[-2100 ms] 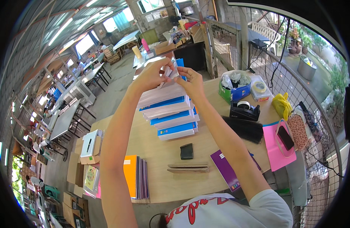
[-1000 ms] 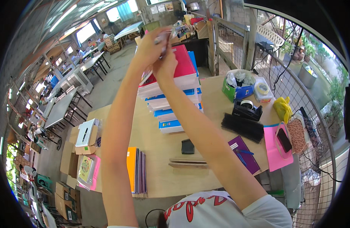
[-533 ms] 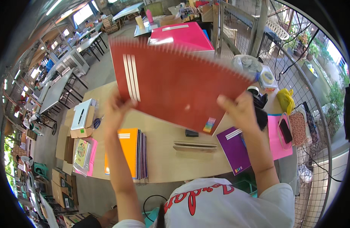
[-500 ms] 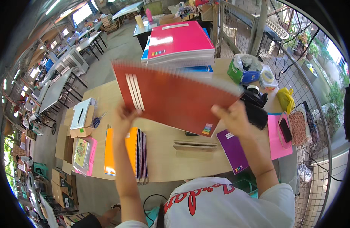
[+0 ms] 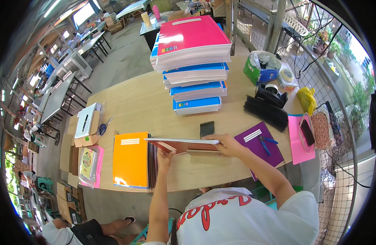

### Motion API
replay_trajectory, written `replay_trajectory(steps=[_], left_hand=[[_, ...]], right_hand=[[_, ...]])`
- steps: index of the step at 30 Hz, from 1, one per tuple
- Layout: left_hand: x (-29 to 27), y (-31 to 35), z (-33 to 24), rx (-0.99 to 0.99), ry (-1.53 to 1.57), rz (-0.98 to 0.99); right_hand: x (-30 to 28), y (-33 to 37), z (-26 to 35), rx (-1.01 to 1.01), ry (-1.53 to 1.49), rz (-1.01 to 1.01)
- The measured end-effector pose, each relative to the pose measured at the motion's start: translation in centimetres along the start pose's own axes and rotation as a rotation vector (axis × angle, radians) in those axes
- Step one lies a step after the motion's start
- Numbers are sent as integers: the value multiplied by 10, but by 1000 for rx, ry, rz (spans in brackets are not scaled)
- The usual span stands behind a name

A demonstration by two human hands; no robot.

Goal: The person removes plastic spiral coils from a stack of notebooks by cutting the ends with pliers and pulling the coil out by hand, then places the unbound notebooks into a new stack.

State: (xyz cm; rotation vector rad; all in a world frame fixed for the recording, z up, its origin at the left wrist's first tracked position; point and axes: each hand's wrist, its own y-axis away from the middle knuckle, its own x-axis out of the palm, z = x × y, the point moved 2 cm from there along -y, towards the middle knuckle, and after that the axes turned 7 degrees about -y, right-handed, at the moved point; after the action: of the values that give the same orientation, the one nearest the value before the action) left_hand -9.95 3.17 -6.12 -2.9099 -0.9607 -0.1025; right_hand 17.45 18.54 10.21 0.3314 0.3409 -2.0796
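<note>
My left hand (image 5: 166, 158) and my right hand (image 5: 227, 144) grip a reddish-brown notebook (image 5: 185, 146) at its two ends. The notebook stands nearly edge-on, with its white page edge up. Right below it is a low wooden stand (image 5: 210, 159), partly covered by the notebook; whether they touch I cannot tell. A small dark block (image 5: 207, 129) lies just beyond the notebook. Left of my left hand is a stack of spiral notebooks with an orange cover (image 5: 130, 161) on top. Blue-handled pliers (image 5: 265, 145) rest on a purple notebook (image 5: 253, 141) beside my right forearm.
A tall stack of notebooks, pink-covered (image 5: 194, 34) on top, rises at the back. Black binding coils (image 5: 265, 113), a tape dispenser (image 5: 271, 96) and a box of plastic bags (image 5: 261, 67) sit at right. Scissors (image 5: 105, 126) lie at left. A person sits at lower left.
The brown notebook has come down toward the wooden stand and turned from showing its cover to nearly edge-on. My hands have moved closer together. The blue-covered notebooks and the pliers are now uncovered.
</note>
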Motion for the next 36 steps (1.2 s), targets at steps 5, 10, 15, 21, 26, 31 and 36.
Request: replay_trajectory(steps=[5, 10, 15, 21, 26, 31, 36], left_hand=[[39, 19, 32, -96, -47, 280], [26, 35, 42, -77, -166, 253], [65, 95, -37, 153, -765, -166], [217, 72, -165, 785, -1194, 101], [232, 61, -148, 722, -1102, 108], [236, 58, -142, 745, -1040, 32], [236, 57, -141, 731, -1031, 32]], right_hand=[[8, 74, -96, 1, -518, -355], [33, 70, -142, 100, -403, -352], [23, 61, -152, 195, -380, -393], [2, 61, -159, 131, -255, -82], [-135, 49, -213, 212, 669, -655], [-148, 29, -217, 308, 1062, -425], [-176, 42, -166, -113, 750, -362]])
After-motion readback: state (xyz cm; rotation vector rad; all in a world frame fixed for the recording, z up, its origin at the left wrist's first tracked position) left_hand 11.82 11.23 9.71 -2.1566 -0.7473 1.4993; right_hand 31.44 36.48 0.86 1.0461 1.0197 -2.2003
